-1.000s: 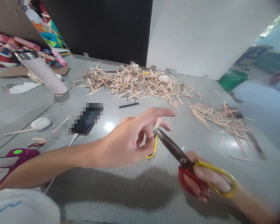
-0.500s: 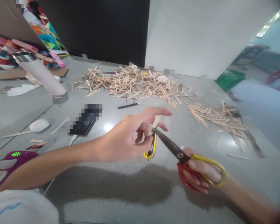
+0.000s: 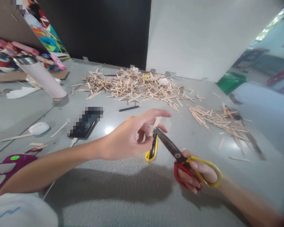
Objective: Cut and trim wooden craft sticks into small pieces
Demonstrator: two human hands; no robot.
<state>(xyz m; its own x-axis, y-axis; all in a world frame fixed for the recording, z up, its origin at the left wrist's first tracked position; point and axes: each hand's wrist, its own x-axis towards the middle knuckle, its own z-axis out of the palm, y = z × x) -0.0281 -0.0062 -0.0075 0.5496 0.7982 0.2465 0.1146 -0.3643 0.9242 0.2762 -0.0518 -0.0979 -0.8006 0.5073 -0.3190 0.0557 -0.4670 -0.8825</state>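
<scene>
A short flat wooden stick (image 3: 156,122) is pinched in my left hand (image 3: 130,135), whose index finger stretches out to the right. My right hand (image 3: 189,173) is wrapped round the red and yellow handles of the scissors (image 3: 171,146). The dark blades point up and left, and their tips meet the lower part of the stick beside my left fingers. A yellow and black box cutter (image 3: 153,149) lies below the blade tips, partly covered by my left fingertips.
A big heap of wooden sticks (image 3: 127,83) lies at the back, a smaller pile (image 3: 217,119) to the right. On the left are a phone (image 3: 85,123) with a white cable, a white earbud case (image 3: 39,128), a pink bottle (image 3: 41,77) and a purple device (image 3: 11,170). A black pen (image 3: 129,108) lies behind my left hand.
My right hand and the scissors have shifted slightly left, and the handles have drawn a little closer together. My left hand keeps its pinch on the stick. The view has shifted slightly.
</scene>
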